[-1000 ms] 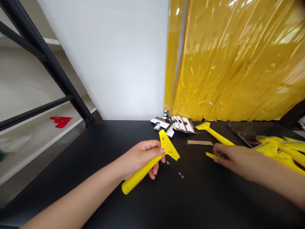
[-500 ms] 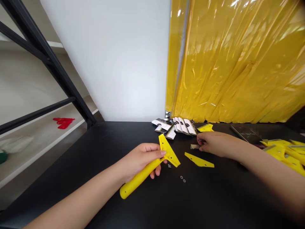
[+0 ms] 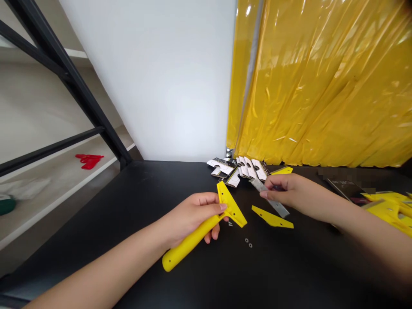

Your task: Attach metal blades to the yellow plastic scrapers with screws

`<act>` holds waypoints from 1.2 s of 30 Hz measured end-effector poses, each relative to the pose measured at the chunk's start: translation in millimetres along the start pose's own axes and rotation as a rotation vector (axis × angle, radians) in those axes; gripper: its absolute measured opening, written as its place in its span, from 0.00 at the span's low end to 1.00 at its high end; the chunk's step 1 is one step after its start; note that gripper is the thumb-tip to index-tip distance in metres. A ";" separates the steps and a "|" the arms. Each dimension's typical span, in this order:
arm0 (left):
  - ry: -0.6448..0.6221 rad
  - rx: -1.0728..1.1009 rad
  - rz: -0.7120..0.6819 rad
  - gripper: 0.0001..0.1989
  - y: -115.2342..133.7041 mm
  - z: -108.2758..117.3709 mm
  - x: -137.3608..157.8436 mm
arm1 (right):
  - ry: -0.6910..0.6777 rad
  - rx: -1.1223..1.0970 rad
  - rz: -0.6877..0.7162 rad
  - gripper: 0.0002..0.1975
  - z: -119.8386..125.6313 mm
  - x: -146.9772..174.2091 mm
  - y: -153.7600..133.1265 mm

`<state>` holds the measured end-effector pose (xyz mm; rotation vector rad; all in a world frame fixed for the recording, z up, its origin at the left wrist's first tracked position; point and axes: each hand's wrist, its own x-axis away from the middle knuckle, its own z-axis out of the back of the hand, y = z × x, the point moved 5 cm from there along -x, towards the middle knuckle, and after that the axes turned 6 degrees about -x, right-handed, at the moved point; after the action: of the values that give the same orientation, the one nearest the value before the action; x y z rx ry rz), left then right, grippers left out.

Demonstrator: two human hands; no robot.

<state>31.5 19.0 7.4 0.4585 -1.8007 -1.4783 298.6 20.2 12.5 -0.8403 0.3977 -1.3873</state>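
Note:
A yellow scraper handle (image 3: 189, 243) with a flared, holed head lies in my left hand (image 3: 196, 214); the thumb presses on the neck and the fingers wrap beneath. My right hand (image 3: 281, 191) pinches a flat grey metal scraper blade (image 3: 277, 207), held tilted above the table. Just below the blade rests a loose yellow clamp plate (image 3: 272, 217) with small holes. Near the handle's head are small screws (image 3: 230, 223), partly behind my left fingers. Two small washers (image 3: 248, 243) lie a little nearer to me.
Behind my hands are black-and-white cardboard packages (image 3: 246, 168) and another yellow piece (image 3: 283, 171). Several yellow scrapers (image 3: 391, 210) are piled at the right, near a dark flat device (image 3: 344, 186). A shelf (image 3: 61, 178) stands left of the black table (image 3: 144, 189).
My right hand has lifted and turned the blade, which now shows its broad face over the clamp plate. My left hand keeps its hold on the handle. The view has shifted slightly.

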 end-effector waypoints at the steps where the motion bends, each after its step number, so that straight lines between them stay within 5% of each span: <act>1: -0.011 0.006 -0.004 0.12 -0.7 -1.7 0.0 | -0.011 -0.080 0.039 0.24 -5.7 4.7 -10.6; 7: -0.037 -0.032 -0.022 0.12 -1.6 -8.3 1.2 | -0.108 -0.373 0.168 0.23 -39.9 22.8 -46.9; 15: -0.082 -0.266 -0.087 0.16 5.8 -15.6 7.2 | -0.088 -0.480 0.131 0.21 -42.2 24.9 -44.3; 36: 0.007 -0.384 -0.109 0.14 0.8 -18.8 11.0 | -0.042 -0.551 0.110 0.26 -65.9 17.4 -49.8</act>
<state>38.2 -1.1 12.6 0.3703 -1.4562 -1.8441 221.3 -13.4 8.7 -1.2715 0.8028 -1.1675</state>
